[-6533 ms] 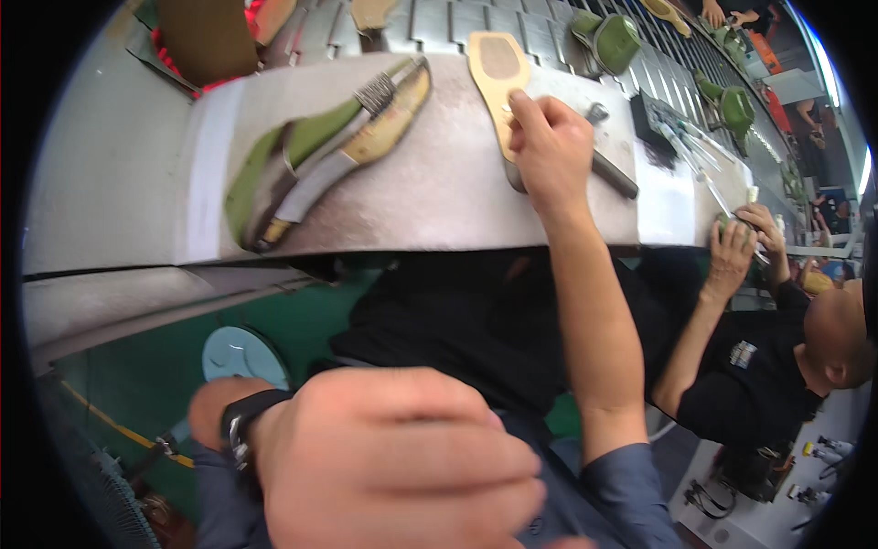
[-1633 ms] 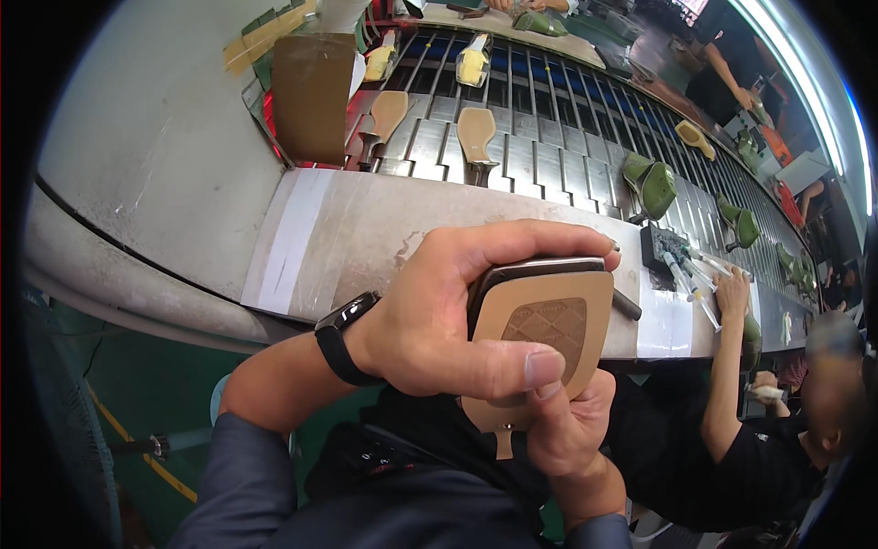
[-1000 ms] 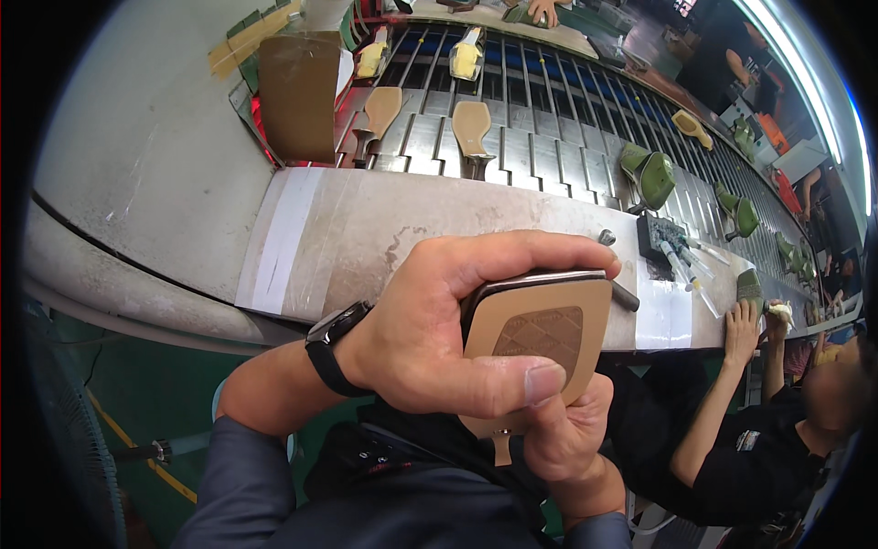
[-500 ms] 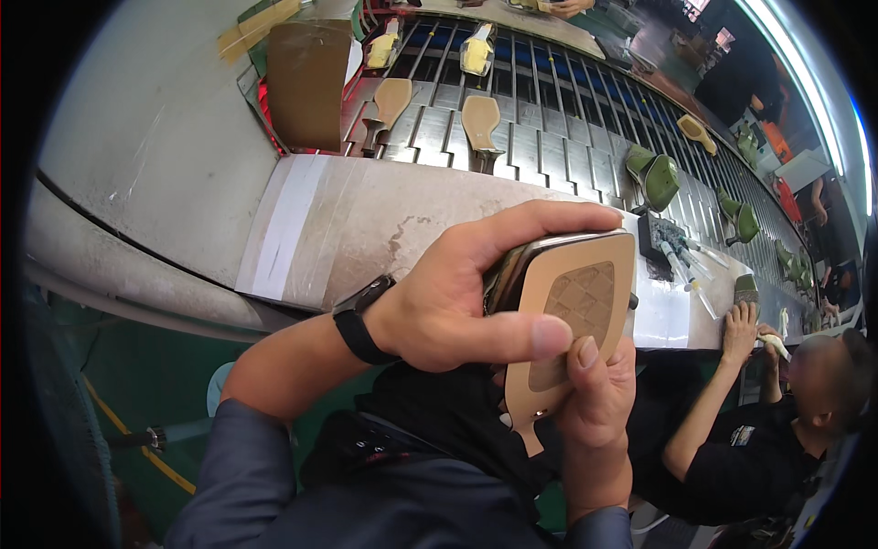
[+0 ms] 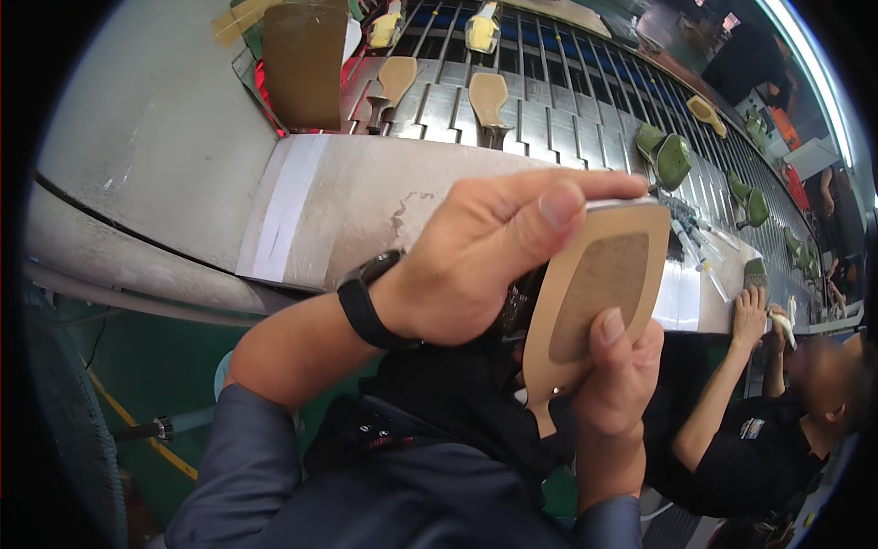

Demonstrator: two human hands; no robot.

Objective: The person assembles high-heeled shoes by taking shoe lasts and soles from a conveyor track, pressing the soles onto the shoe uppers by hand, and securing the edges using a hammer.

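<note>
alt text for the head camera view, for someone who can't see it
A person's left hand and right hand hold up a tan shoe sole with a darker brown patch, over a grey workbench. Behind it, a slatted conveyor carries more soles and green shoe parts; a co-worker's hand rests on the bench at right.

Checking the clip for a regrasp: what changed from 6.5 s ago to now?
Then the right hand pressed a tan sole on the bench and the left hand was empty near the camera. Now both hands hold the sole up off the bench, left fingers over its top edge, right thumb on its face. Over the last second it turned more upright. The conveyor and the neighbour at the bench are unchanged.
</note>
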